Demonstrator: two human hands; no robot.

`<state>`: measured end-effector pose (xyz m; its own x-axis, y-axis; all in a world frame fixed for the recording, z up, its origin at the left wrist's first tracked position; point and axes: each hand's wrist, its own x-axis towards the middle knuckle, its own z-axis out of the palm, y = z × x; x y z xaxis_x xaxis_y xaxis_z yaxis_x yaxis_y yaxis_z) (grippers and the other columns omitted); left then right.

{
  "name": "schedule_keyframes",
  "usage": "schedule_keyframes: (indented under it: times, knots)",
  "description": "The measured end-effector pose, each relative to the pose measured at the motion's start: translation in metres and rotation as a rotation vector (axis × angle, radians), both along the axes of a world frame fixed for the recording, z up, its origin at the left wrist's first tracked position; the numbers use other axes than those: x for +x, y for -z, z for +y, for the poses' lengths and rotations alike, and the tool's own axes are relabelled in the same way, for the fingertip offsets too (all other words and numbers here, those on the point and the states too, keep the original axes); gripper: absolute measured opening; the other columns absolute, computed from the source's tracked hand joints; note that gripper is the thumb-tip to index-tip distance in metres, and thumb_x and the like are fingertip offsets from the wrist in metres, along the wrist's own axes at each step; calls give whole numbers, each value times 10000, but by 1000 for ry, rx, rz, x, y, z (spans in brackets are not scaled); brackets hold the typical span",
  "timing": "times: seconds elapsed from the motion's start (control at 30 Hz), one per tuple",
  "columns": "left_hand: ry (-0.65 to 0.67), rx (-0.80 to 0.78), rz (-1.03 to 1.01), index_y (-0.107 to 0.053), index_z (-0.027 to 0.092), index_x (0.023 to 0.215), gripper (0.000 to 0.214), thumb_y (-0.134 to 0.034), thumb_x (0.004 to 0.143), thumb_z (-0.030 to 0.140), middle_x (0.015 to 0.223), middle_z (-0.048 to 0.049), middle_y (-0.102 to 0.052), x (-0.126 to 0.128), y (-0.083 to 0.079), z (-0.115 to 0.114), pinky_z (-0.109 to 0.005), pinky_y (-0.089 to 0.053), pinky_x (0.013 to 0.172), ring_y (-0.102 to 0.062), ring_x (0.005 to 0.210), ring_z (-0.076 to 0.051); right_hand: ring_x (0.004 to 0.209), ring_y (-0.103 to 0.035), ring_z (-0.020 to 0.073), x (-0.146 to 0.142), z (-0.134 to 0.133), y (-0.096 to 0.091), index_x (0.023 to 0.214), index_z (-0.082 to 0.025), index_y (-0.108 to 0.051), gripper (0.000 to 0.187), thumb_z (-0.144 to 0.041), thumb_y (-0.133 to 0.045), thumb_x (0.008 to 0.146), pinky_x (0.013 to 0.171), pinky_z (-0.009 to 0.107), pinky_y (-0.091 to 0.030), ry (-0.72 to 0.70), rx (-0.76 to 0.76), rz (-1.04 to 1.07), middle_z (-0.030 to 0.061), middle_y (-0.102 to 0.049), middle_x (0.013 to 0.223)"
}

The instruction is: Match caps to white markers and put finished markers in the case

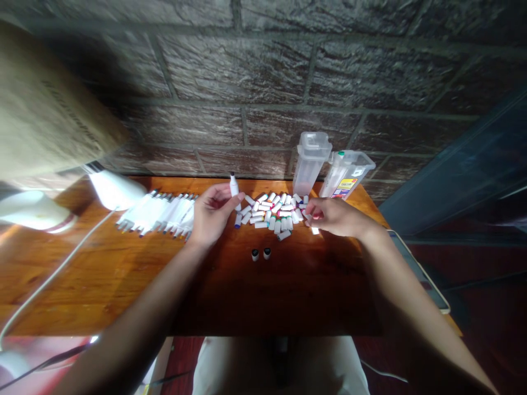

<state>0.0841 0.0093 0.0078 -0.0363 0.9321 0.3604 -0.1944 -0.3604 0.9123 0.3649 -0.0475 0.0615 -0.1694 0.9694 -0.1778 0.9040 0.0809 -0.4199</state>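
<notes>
My left hand (212,213) is closed around a white marker (234,186), held nearly upright with a dark tip at its top. To the right of it spreads a pile of white marker caps (275,208) with coloured ends. At the pile's right edge, my right hand (329,215) pinches what looks like a white marker cap (308,217), partly hidden by the fingers. Another small white piece (315,230) shows just below these fingers. Two caps with black tops (255,254) stand apart in front of the pile.
A row of white markers (160,214) lies on the wooden table (222,296) at left, by a lamp (113,189). Behind the pile stand a clear plastic case (308,164) and another case (348,173) holding a green-ended marker. A tablet-like device (420,271) lies at right.
</notes>
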Motion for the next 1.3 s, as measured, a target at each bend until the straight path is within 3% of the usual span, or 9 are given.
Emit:
schedule_keyframes:
  times: [0.3, 0.47, 0.77, 1.03, 1.17, 1.3]
  knots:
    - [-35, 11, 6, -702, 177, 911, 333, -887, 651, 274, 872, -18, -760, 1, 1, 2, -258, -562, 828, -716, 809, -130, 682, -627, 178, 19, -3, 36, 796, -201, -631, 252, -450, -664, 806, 642, 273, -449, 52, 100, 190, 31, -691, 726]
    - [-23, 26, 11, -708, 183, 921, 326, -883, 660, 271, 864, -17, -769, 0, 0, 1, -263, -566, 823, -724, 806, -135, 663, -623, 174, 17, 4, 46, 765, -210, -616, 224, -427, -652, 807, 635, 276, -437, 103, 161, 166, 28, -693, 731]
    - [20, 112, 147, -715, 180, 909, 287, -872, 678, 248, 981, -67, -785, 1, -1, -4, -331, -573, 873, -741, 888, -187, 701, -632, 184, 17, 2, 42, 822, -209, -615, 351, -560, -608, 838, 643, 286, -452, 131, 217, 139, 40, -690, 766]
    - [13, 243, 284, -749, 211, 953, 233, -834, 738, 238, 1031, -60, -775, -4, 8, -4, -331, -548, 917, -723, 978, -194, 703, -664, 181, 22, 1, 45, 910, -213, -553, 295, -398, -715, 746, 617, 268, -460, 151, 14, 185, 26, -723, 777]
    - [-3, 287, 341, -750, 227, 968, 230, -823, 750, 244, 1019, -47, -771, -5, 8, -4, -331, -534, 909, -709, 966, -186, 653, -637, 164, 19, 2, 44, 838, -218, -542, 240, -388, -694, 762, 593, 260, -437, 157, 49, 180, 6, -700, 717]
    - [-12, 315, 353, -735, 218, 936, 225, -833, 737, 257, 961, -41, -756, -4, 7, -4, -325, -529, 873, -694, 915, -179, 579, -554, 141, 12, 2, 43, 672, -224, -505, 307, -441, -699, 769, 546, 260, -374, 162, 143, 86, -17, -627, 623]
